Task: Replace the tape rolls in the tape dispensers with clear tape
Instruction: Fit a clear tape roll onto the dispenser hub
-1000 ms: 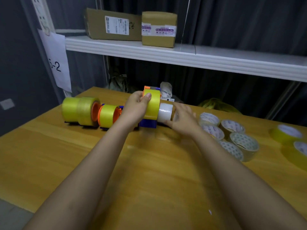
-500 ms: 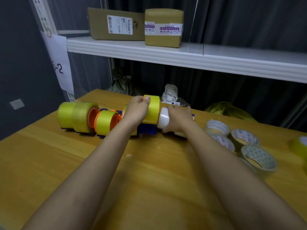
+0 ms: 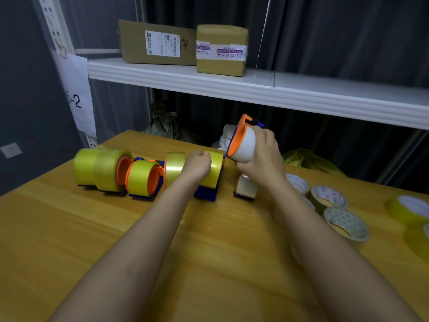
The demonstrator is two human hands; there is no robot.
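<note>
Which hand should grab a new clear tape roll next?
Probably the left hand: it only rests on a yellow roll, though the clear rolls lie nearer the right hand, which holds the dispenser.

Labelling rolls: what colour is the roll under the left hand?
Translucent yellow roll, left hand gripping it; head view.

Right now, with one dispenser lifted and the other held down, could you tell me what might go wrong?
1. The right hand holds the lifted dispenser tilted; its white roll might slide off.
2. Setting it down could knock the dispenser directly beneath.
3. The left hand grips the yellow roll; pulling may drag neighbouring dispensers.
</note>
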